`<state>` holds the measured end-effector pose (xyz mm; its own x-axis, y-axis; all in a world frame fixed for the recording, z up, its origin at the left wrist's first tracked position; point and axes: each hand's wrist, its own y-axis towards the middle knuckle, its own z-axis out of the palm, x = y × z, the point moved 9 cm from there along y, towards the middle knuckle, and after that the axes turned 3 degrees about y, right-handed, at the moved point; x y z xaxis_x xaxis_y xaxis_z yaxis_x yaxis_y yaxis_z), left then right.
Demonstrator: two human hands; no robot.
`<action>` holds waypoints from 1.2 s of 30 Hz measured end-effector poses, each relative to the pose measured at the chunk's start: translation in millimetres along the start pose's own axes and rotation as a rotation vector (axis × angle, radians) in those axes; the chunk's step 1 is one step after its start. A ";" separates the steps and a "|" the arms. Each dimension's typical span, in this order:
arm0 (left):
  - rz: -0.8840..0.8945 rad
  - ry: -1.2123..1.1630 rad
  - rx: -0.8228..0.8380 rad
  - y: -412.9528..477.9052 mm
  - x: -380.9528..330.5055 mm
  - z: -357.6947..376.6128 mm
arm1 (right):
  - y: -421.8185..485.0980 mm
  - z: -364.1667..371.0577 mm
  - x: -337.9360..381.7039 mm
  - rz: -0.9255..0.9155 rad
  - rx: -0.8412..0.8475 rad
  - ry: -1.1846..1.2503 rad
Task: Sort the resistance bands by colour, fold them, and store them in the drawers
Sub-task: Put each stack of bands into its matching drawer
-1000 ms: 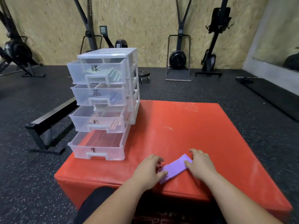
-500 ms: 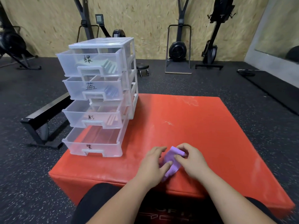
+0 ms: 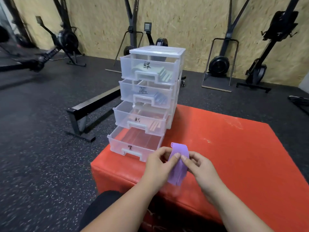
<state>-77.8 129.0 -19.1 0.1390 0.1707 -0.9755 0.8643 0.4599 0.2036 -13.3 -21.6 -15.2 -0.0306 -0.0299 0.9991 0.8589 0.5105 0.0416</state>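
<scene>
Since the earlier frames, the purple band (image 3: 178, 166) has left the red pad (image 3: 234, 156), where it lay flat under both hands; it is now held in the air above the pad's near-left part. The drawers also appear further right in the view.

Hand state:
- Left hand (image 3: 157, 166): thumb and fingers pinch the band's left edge near its upper end.
- Right hand (image 3: 200, 166): thumb and forefinger pinch the band's right edge at the same height, thumb tips nearly meeting.

Band position: folded, upper fold curled over above the thumbs, lower end hanging free below the hands – just in front of the bottom drawer (image 3: 117, 146).

Storage: a clear plastic drawer unit (image 3: 157, 52) stands on the far-left corner of the pad. All four drawers are pulled partly out, each front bearing a handwritten character. Contents visible through the plastic:
- top drawer: green bands (image 3: 164, 75)
- second drawer: blue bands (image 3: 160, 98)
- third drawer: pink bands (image 3: 155, 126)

Surroundings: a black metal frame (image 3: 93, 106) lies on the dark speckled floor left of the pad, and exercise machines (image 3: 219, 64) stand along the chipboard wall
</scene>
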 end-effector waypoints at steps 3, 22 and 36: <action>-0.021 -0.031 -0.142 7.2 3.8 -46.2 | 17.2 43.9 20.7 -0.079 0.035 -0.107; -0.352 0.666 -0.206 42.3 103.3 -182.1 | 192.3 170.2 15.3 0.053 0.343 -0.945; -0.427 0.601 -0.246 44.1 110.8 -175.2 | 205.8 228.8 -14.1 -0.012 0.513 -1.004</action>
<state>-108.9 320.9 -103.5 -0.5288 0.3464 -0.7749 0.6424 0.7600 -0.0986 46.9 280.5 -18.5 -0.6331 0.5497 0.5449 0.5512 0.8145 -0.1811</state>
